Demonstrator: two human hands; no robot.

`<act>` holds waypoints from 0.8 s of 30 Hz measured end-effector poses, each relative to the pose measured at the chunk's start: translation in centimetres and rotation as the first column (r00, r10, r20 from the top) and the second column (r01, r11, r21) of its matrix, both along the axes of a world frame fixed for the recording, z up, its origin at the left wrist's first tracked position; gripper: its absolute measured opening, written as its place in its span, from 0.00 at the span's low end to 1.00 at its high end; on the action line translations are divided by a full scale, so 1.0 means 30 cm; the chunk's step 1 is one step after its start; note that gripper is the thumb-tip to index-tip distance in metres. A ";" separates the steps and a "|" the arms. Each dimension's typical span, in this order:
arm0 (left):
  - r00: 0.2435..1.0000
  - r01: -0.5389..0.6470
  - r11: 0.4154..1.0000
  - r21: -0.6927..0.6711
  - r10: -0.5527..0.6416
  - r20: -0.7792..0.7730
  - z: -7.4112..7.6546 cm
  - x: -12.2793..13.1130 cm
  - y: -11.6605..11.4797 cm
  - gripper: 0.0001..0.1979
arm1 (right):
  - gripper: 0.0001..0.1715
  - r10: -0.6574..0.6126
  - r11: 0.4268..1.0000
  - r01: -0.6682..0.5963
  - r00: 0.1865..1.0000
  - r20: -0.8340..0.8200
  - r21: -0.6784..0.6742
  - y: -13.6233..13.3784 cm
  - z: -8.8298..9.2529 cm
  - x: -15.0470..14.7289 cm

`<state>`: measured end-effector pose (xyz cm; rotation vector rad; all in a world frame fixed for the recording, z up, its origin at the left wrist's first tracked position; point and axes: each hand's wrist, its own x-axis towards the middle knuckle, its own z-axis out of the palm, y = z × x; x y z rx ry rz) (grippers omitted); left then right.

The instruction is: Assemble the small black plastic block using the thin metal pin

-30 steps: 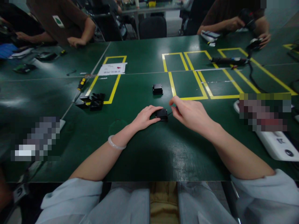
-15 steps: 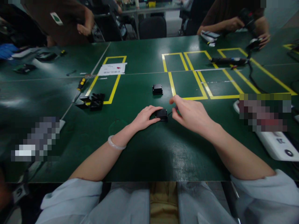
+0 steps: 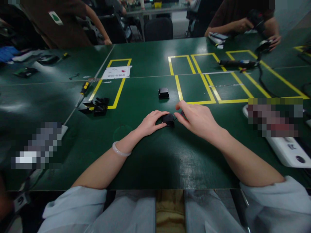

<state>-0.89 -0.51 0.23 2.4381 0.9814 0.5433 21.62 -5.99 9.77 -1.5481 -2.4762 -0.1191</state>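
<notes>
Head | left fingers (image 3: pixel 160 125) grip black block (image 3: pixel 168 119) | right fingers (image 3: pixel 182 119) pinch dark stem (image 3: pixel 175 119) | sheet (image 3: pixel 116 72) illegible

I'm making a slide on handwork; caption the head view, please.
Left hand holding a black block on a green table, right hand close beside it, another block beyond.

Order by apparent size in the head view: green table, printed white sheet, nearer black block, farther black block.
1. Green table
2. Printed white sheet
3. Nearer black block, farther black block: too alike to rank.
</notes>
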 end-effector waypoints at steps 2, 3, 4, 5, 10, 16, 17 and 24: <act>1.000 0.004 1.000 0.005 -0.004 -0.002 -0.003 0.000 0.002 0.25 | 0.21 -0.020 0.999 0.021 0.999 0.037 -0.025 0.003 0.000 -0.001; 1.000 0.006 1.000 0.007 -0.006 -0.002 -0.004 0.000 0.003 0.25 | 0.21 -0.025 0.999 0.026 0.999 0.045 -0.033 0.004 -0.001 -0.001; 1.000 0.007 1.000 0.006 -0.007 -0.002 -0.005 0.000 0.004 0.25 | 0.20 -0.023 0.999 0.025 0.999 0.041 -0.036 0.004 -0.001 -0.001; 1.000 0.007 1.000 0.006 -0.007 0.000 -0.005 0.000 0.005 0.25 | 0.18 -0.017 0.999 0.018 1.000 0.027 -0.034 0.004 -0.001 -0.001; 1.000 0.013 1.000 0.017 -0.013 0.004 -0.010 -0.003 0.006 0.25 | 0.16 0.003 1.000 -0.004 0.999 -0.041 -0.019 0.001 0.002 0.000; 1.000 0.009 1.000 0.009 -0.009 -0.003 -0.009 -0.003 0.006 0.25 | 0.17 -0.030 0.999 0.031 0.999 0.012 -0.041 0.005 0.000 0.005; 1.000 0.008 1.000 0.006 -0.008 -0.007 -0.007 -0.002 0.006 0.25 | 0.16 -0.024 0.999 0.023 1.000 -0.006 -0.032 0.005 -0.001 0.006; 1.000 0.012 1.000 0.025 -0.013 0.009 -0.010 -0.004 0.007 0.25 | 0.18 -0.013 1.000 0.013 1.000 0.012 -0.024 0.003 0.004 0.004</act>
